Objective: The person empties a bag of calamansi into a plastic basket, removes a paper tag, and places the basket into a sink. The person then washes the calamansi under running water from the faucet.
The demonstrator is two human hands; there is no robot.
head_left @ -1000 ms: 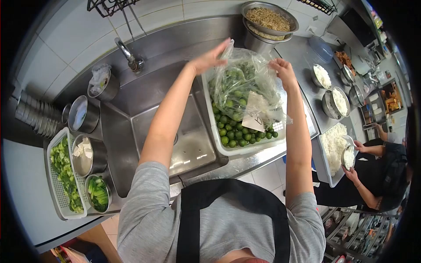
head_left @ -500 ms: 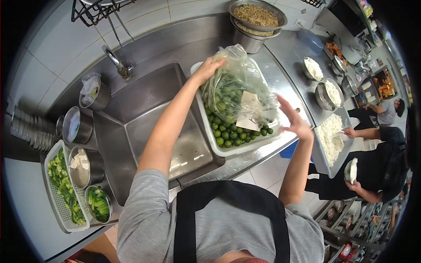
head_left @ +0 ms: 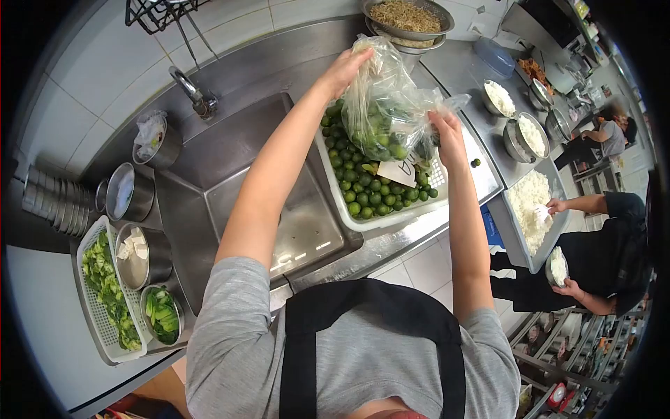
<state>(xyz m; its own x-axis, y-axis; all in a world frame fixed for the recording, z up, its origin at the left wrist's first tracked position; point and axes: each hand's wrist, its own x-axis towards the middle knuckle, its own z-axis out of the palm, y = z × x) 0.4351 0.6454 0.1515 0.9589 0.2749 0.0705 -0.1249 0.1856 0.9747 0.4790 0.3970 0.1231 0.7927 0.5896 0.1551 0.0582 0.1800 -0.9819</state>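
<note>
My left hand [head_left: 350, 70] is closed on the upper edge of a clear plastic bag [head_left: 373, 115], lifting it over the white basket [head_left: 380, 223]. My right hand [head_left: 449, 136] grips the bag's other side, fingers wrapped in the film. Some small green limes show through the plastic at the bag's bottom. Many more loose limes [head_left: 370, 199] fill the basket beneath. A piece of white card [head_left: 398, 172] with dark lettering lies on them, just under the bag. One single lime [head_left: 476, 163] sits on the steel counter right of the basket.
Left of the basket is a steel sink [head_left: 279, 230] with a faucet [head_left: 192, 94]. Beyond it stand a basket of greens [head_left: 112, 293] and steel pots. A colander [head_left: 408, 28] stands behind. At right, a co-worker [head_left: 586, 258] holds a bowl beside a rice tray [head_left: 527, 216].
My right hand has gone from open beside the bag to gripping it. My left hand has raised the bag up and away, uncovering more limes. The co-worker's bowl has tilted into view.
</note>
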